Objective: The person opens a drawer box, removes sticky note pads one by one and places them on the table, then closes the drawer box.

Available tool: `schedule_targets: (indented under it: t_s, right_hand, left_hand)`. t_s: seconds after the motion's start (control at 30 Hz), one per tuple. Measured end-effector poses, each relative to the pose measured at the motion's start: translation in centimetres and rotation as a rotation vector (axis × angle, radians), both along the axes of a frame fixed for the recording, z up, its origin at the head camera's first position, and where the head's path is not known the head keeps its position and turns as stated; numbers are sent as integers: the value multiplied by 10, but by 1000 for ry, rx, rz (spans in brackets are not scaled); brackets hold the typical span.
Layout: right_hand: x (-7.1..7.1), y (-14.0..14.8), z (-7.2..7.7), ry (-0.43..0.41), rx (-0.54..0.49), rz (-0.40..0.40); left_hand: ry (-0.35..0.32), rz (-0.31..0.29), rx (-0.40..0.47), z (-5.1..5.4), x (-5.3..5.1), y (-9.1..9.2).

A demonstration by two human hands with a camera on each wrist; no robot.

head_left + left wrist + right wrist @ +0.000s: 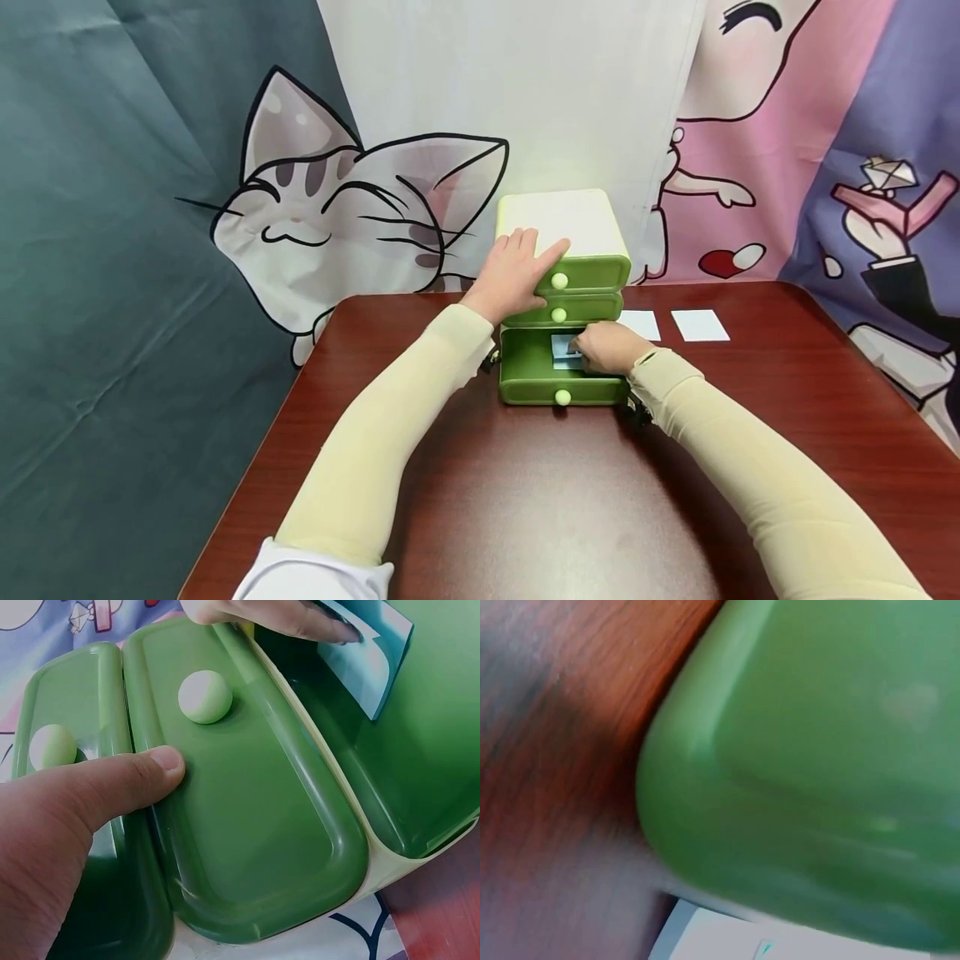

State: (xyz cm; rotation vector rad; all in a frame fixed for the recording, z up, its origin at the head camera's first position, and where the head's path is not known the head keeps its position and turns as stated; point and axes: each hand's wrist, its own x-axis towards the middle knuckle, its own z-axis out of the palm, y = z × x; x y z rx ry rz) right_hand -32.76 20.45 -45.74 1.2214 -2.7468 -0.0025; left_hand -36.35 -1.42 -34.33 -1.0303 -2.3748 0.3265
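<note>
A small green drawer cabinet with a pale top and round knobs stands on the table. Its bottom drawer is pulled out, while the two above are closed. My left hand rests on the cabinet's upper left, fingers over the top; its thumb lies against the drawer fronts. Inside the bottom drawer my right hand pinches a light blue sheet of paper, which looks folded or bent up. The right thumb is hidden. In the right wrist view only the green drawer fills the picture, blurred.
Two white square papers lie right of the cabinet: one partly behind the right hand, the other white paper farther right. The dark red-brown table extends toward me. A cartoon-printed curtain hangs close behind.
</note>
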Motion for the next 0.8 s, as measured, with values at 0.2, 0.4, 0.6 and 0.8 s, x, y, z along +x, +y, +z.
schedule_targets:
  t_s: [0.2,0.4,0.6,0.8]
  right_hand:
    - [0,3,0,4,-52,-6]
    - [5,7,2,6,-139,24]
    - [13,14,15,-24,-220,53]
    - [23,26,31,-48,-347,39]
  left_hand:
    - [2,-5,13,1,-1,-1]
    - [0,1,5,1,-2,-1]
    - [-10,-11,8,-3,-1,0]
    - [-4,-11,12,-1,-1,-1]
